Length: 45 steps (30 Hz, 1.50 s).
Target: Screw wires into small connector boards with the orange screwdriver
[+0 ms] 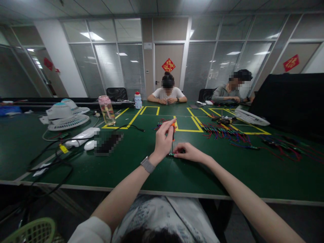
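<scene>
My left hand (163,136), with a watch on its wrist, is closed around the orange-and-black handle of a screwdriver (173,131). The tool stands upright, its thin shaft pointing down at a small green circuit board (171,154) on the table. Low beside it, my right hand (190,152) pinches the board's right end between its fingers. Whether the tip sits in a screw is too small to tell. Just behind my left hand, a bundle of red and blue wires (160,124) is partly hidden.
Wired boards (225,131) lie in a row at right, near pliers (224,120) and a large black screen (291,104). At left are a pink-lidded bottle (107,111), white fans (67,116), a power strip (82,136) and black cables. Two people sit across the green table (141,172).
</scene>
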Each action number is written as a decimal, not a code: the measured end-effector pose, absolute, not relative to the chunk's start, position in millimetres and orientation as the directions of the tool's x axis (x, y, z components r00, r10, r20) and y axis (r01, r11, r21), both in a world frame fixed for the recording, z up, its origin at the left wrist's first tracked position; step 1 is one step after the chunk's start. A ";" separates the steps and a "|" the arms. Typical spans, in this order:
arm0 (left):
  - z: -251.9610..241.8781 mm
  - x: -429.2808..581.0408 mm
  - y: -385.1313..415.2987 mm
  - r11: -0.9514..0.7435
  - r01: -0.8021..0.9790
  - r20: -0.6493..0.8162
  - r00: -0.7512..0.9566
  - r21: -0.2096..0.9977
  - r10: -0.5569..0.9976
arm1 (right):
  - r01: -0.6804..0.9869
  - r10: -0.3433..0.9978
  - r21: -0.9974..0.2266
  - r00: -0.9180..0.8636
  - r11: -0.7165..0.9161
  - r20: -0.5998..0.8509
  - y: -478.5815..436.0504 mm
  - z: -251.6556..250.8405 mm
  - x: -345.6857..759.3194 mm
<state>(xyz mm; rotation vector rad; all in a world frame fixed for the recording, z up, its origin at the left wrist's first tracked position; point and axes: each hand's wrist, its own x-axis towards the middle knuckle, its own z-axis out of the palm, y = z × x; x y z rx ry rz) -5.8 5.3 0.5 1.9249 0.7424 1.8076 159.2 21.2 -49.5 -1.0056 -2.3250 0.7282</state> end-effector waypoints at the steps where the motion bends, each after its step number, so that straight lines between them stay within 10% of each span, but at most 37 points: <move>1: -0.6 -5.5 6.2 -0.776 0.088 0.777 0.028 0.624 0.629 | 0.499 0.765 -0.639 -0.602 0.586 0.231 21.4 -49.6 159.3; 12: 6.6 -6.3 -1.0 -0.799 0.259 0.835 -0.061 0.542 0.547 | 0.494 0.763 -0.642 -0.604 0.586 0.231 21.7 -50.5 159.1; 21: 1.9 -3.8 2.8 -0.764 0.050 0.763 0.037 0.643 0.645 | 0.485 0.757 -0.646 -0.610 0.590 0.233 22.1 -51.0 159.8; 29: 8.0 -6.3 -3.0 -0.791 0.348 0.854 -0.057 0.503 0.517 | 0.493 0.760 -0.645 -0.611 0.584 0.222 22.2 -50.4 159.7; 37: -1.1 -4.3 5.2 -0.774 0.086 0.771 0.074 0.627 0.633 | 0.487 0.756 -0.647 -0.615 0.587 0.223 21.2 -48.5 158.9; 45: 8.1 -5.9 -3.4 -0.811 0.331 0.859 0.000 0.482 0.511 | 0.481 0.753 -0.649 -0.619 0.589 0.224 22.3 -50.3 159.7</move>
